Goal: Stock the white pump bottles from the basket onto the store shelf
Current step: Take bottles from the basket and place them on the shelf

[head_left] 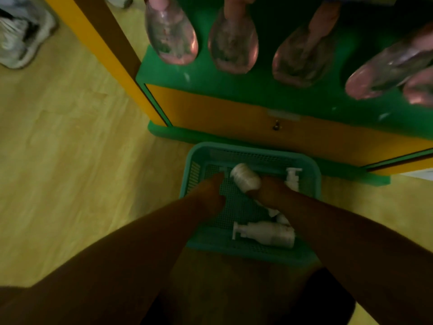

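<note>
A teal plastic basket sits on the floor against the shelf unit. Several white pump bottles lie in it. My right hand is down in the basket, closed around one white pump bottle whose base tilts up toward me. My left hand reaches in at the basket's left side, fingers curled; blur hides whether it holds anything. Another white bottle lies on its side near the front wall, and a third rests by the right wall. The green shelf is just above the basket.
Several clear pinkish bottles stand in a row on the green shelf. A yellow panel forms the shelf's front, and a yellow post rises at its left. A person's sneaker is on the wooden floor at top left.
</note>
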